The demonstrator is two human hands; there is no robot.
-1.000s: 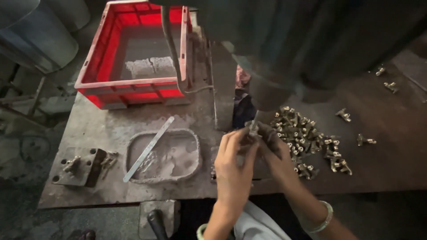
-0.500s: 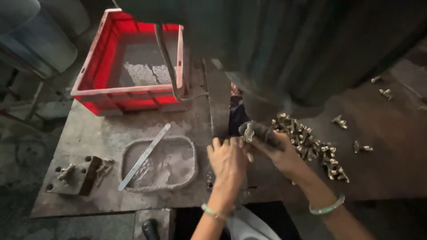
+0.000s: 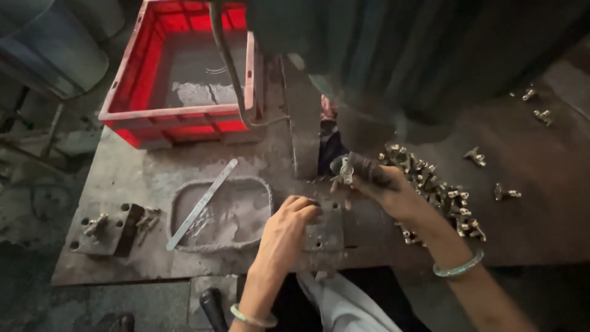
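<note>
**Small metal fitting held up at the machine base**

At the far left of the grimy steel workbench sits a dark drilled metal block with a small fitting lying on it. Behind it stands a red plastic crate, its floor dusted grey. In front of the crate lies a shallow rounded tray of pale metal swarf, with a flat steel strip resting slantwise across its left edge.

The left hand comes next, palm down, fingers curled and pressed onto a flat plate with holes at the bench's front edge; it grips nothing that can be seen. A pale bangle circles that wrist.

Just right of it, the right hand is pinched shut on a small metal fitting. The piece is dull silver-brass, short and stubby, with a pale cylindrical stem standing nearly upright between the fingertips. It is held just above the bench, close to the dark upright column of the machine, whose bulky body fills the top of the view.

Directly beside the right wrist lies a heap of similar fittings, brassy and tangled, touching one another. Further right, a few loose fittings lie scattered well apart on the dark surface
</note>
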